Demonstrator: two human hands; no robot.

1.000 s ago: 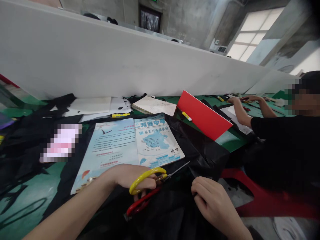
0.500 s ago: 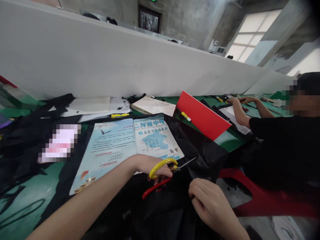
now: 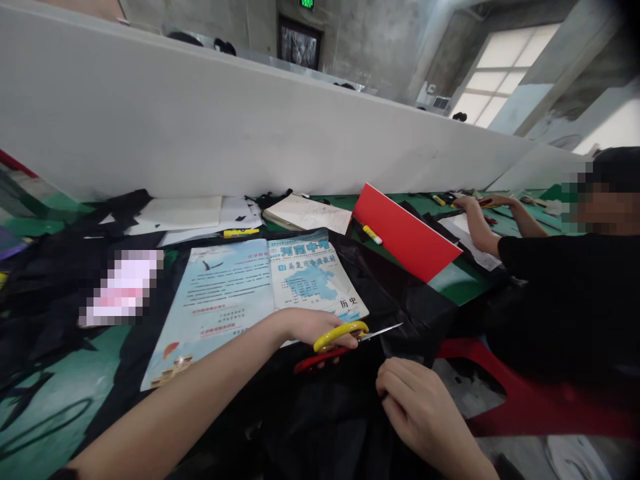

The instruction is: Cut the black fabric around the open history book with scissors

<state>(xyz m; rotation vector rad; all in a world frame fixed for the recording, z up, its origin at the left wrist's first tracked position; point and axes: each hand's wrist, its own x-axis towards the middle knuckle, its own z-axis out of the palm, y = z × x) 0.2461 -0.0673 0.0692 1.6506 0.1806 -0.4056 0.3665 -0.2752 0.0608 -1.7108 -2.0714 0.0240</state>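
My left hand [image 3: 305,328] is wrapped round scissors [image 3: 340,337] with one yellow and one red handle. Their blades point right across a thin black sheet [image 3: 415,300], which spreads under the open book and hangs over the near table edge. Just right of the blades, my right hand [image 3: 425,410] is closed on the black sheet, fingers curled; the exact grip is hidden under the knuckles. A book [image 3: 320,280] with a light blue cover lies open, cover side up, on the sheet beyond my left hand.
A pixelated phone-like screen [image 3: 123,287] lies left. Behind are a yellow marker-like stick [image 3: 241,233], a glue stick [image 3: 373,234], a pale notebook [image 3: 307,215] and a standing red card [image 3: 405,230]. A white partition [image 3: 250,127] closes the back. A co-worker [image 3: 565,293] sits right, by a red chair [image 3: 500,393].
My left hand has moved a little right with the scissors, and their handles have come closer together. My right hand stays nearly in place.
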